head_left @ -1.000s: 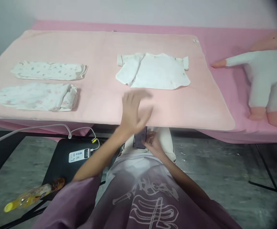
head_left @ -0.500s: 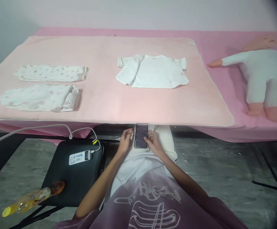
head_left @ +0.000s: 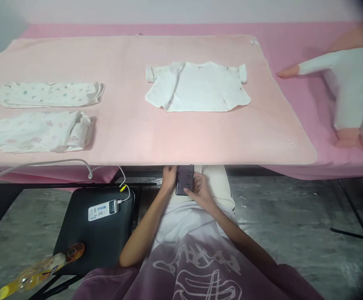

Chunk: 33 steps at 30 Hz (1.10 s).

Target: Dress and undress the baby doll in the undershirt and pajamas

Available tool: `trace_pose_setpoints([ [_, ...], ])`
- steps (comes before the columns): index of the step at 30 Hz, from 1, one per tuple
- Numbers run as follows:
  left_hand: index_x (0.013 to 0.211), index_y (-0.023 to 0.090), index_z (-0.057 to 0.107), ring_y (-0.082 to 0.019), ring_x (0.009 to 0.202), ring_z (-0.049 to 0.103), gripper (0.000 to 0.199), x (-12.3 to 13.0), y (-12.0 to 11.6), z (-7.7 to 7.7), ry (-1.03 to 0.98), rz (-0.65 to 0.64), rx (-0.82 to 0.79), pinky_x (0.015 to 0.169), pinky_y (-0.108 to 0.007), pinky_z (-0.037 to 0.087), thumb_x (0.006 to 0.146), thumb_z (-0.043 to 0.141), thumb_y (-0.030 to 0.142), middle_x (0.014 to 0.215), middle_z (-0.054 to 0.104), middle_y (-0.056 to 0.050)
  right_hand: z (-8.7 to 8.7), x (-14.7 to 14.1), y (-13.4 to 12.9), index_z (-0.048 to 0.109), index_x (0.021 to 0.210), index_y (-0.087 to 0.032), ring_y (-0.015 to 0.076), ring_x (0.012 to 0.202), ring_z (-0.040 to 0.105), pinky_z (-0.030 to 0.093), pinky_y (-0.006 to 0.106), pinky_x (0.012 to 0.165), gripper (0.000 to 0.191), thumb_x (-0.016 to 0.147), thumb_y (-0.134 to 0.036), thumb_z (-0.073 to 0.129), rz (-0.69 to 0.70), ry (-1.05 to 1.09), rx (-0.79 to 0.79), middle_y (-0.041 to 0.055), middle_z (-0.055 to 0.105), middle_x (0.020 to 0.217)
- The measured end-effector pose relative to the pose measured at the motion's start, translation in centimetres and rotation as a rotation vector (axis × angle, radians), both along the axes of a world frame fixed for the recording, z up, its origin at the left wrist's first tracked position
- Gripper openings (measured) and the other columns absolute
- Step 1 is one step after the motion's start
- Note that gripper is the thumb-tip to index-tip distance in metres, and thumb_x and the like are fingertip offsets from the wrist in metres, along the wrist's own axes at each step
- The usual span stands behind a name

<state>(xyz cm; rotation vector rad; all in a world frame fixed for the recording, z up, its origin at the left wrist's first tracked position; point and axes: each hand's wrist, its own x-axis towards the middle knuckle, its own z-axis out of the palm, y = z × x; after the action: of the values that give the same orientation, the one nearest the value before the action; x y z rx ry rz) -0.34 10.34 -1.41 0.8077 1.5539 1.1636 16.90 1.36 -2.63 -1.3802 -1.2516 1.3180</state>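
In my lap, just under the table's front edge, lies a dark smartphone (head_left: 184, 181) with its screen facing up. My left hand (head_left: 169, 177) is closed on the phone's left side, its fingertips partly hidden by the table edge. On the other side my right hand (head_left: 201, 191) grips the right edge, fingers curled, with the thumb laid over the lower part of the screen. A small white short-sleeved baby top (head_left: 200, 88) is spread out flat on the table beyond both hands.
A pink padded mat (head_left: 121, 137) covers most of the table. Two folded patterned baby garments lie at left, and a doll (head_left: 350, 87) in white clothes at right. A black stool (head_left: 106, 246) at my left carries a power bank (head_left: 102, 211) with a cable and a bottle (head_left: 37, 273).
My view has shifted slightly, so the table looks nearer. The right thumb has moved left and down across the screen. The left hand's fingers have gone partly behind the table edge.
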Motion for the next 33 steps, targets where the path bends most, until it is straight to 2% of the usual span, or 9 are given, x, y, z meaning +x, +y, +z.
trace_pose_setpoints([
  [3, 0.086, 0.018, 0.075, -0.025, 0.092, 0.071, 0.038, 0.2, 0.1, 0.3, 0.003, -0.004, 0.02, 0.084, -0.032, 0.055, 0.085, 0.079, 0.056, 0.091, 0.079, -0.007, -0.3, -0.1, -0.1, 0.043, 0.149, -0.026, 0.0198, 0.092, 0.061, 0.057, 0.034, 0.078, 0.086, 0.082, -0.041, 0.095, -0.007, -0.021, 0.005, 0.006, 0.061, 0.12],
  [5, 0.089, 0.017, 0.077, -0.026, 0.094, 0.072, 0.038, 0.3, 0.2, 0.4, 0.002, -0.005, 0.02, 0.086, -0.034, 0.057, 0.085, 0.078, 0.054, 0.095, 0.081, -0.008, -0.2, -0.1, -0.1, 0.043, 0.149, -0.026, 0.0194, 0.09, 0.061, 0.056, 0.034, 0.078, 0.084, 0.083, -0.043, 0.094, -0.006, -0.018, 0.005, 0.0053, 0.061, 0.118],
  [9, 0.099, 0.016, 0.08, -0.028, 0.101, 0.074, 0.039, 0.3, 0.2, 0.1, 0.009, 0.003, 0.013, 0.092, -0.036, 0.058, 0.087, 0.077, 0.052, 0.103, 0.083, -0.01, 0.2, 0.0, 0.3, 0.049, 0.145, -0.025, 0.02, 0.087, 0.062, 0.057, 0.036, 0.078, 0.057, 0.102, -0.051, 0.074, -0.016, 0.053, -0.006, 0.0038, 0.06, 0.107],
  [12, 0.101, 0.016, 0.08, -0.028, 0.104, 0.074, 0.039, 0.3, 0.3, -0.2, 0.016, 0.0, 0.023, 0.097, -0.038, 0.058, 0.088, 0.074, 0.052, 0.106, 0.083, -0.01, 0.5, 0.2, 0.5, 0.053, 0.141, -0.025, 0.0232, 0.094, 0.064, 0.058, 0.038, 0.081, 0.048, 0.105, -0.054, 0.067, -0.045, 0.085, -0.009, 0.0058, 0.062, 0.106],
  [17, 0.104, 0.015, 0.081, -0.031, 0.114, 0.075, 0.039, 0.4, 0.3, 0.1, 0.029, -0.021, 0.032, 0.107, -0.041, 0.058, 0.09, 0.072, 0.051, 0.112, 0.084, -0.011, 0.4, 0.2, 0.6, 0.055, 0.139, -0.025, 0.0241, 0.094, 0.065, 0.058, 0.04, 0.084, 0.048, 0.104, -0.056, 0.068, -0.057, 0.082, -0.016, 0.0062, 0.064, 0.104],
  [23, 0.102, 0.016, 0.081, -0.035, 0.121, 0.076, 0.036, 0.7, 0.4, 0.7, 0.039, -0.019, 0.045, 0.11, -0.045, 0.059, 0.088, 0.078, 0.049, 0.113, 0.084, -0.013, 0.4, 0.1, 0.7, 0.055, 0.136, -0.026, 0.0247, 0.092, 0.066, 0.059, 0.04, 0.083, 0.048, 0.104, -0.058, 0.069, -0.061, 0.096, -0.011, 0.0056, 0.065, 0.101],
  [28, 0.098, 0.016, 0.08, -0.035, 0.121, 0.077, 0.032, 0.8, 0.7, 0.2, 0.056, -0.025, 0.05, 0.115, -0.048, 0.057, 0.088, 0.079, 0.047, 0.113, 0.085, -0.014, 0.4, 0.2, 0.9, 0.057, 0.135, -0.025, 0.0252, 0.092, 0.067, 0.059, 0.04, 0.085, 0.047, 0.104, -0.058, 0.068, -0.071, 0.084, -0.013, 0.0059, 0.066, 0.101],
  [33, 0.092, 0.018, 0.077, -0.035, 0.113, 0.077, 0.028, 0.7, 0.9, -0.5, 0.104, -0.027, 0.01, 0.107, -0.046, 0.06, 0.084, 0.083, 0.045, 0.103, 0.083, -0.011, 0.3, 0.2, 0.9, 0.058, 0.134, -0.025, 0.0243, 0.092, 0.067, 0.058, 0.039, 0.085, 0.047, 0.104, -0.06, 0.067, -0.062, 0.07, -0.019, 0.0055, 0.067, 0.101],
])
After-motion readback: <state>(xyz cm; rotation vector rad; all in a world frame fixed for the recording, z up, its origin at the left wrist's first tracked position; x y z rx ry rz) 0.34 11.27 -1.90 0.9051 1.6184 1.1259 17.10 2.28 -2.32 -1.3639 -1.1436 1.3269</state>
